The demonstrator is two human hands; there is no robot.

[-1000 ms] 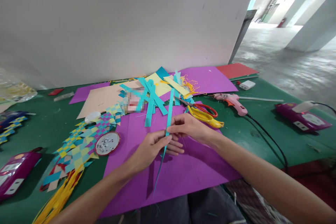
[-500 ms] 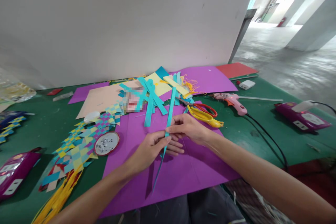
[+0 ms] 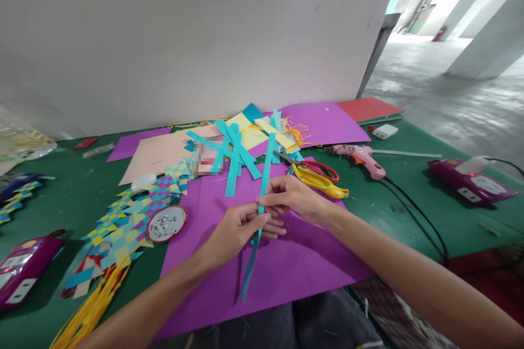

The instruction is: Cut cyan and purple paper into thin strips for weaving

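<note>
A turquoise strip [image 3: 267,169] is held between the person's two hands, above a large purple sheet [image 3: 282,294], its upper length slanting away and its lower end hanging toward the near edge. From where I stand, the right hand [image 3: 295,197] pinches it between thumb and forefinger. Just below that pinch, the left hand [image 3: 239,224] has its thumb pressed across the strip, fingers spread behind.

Just beyond the hands, more turquoise strips [image 3: 231,174] lie crossed over one another. To the right are scissors with red handles [image 3: 317,163] and, close against them, a yellow-handled tool [image 3: 315,180]. On the left I can see a round dish [image 3: 172,219] with small dark specks in it, just beside a heap of checkered woven pieces [image 3: 129,229] trailing yellow cords [image 3: 92,305].

Farther right, a pink glue gun [image 3: 366,162] rests on the green table [image 3: 405,202], its black cable running toward the near edge. A tall white board [image 3: 196,43] stands behind everything.
</note>
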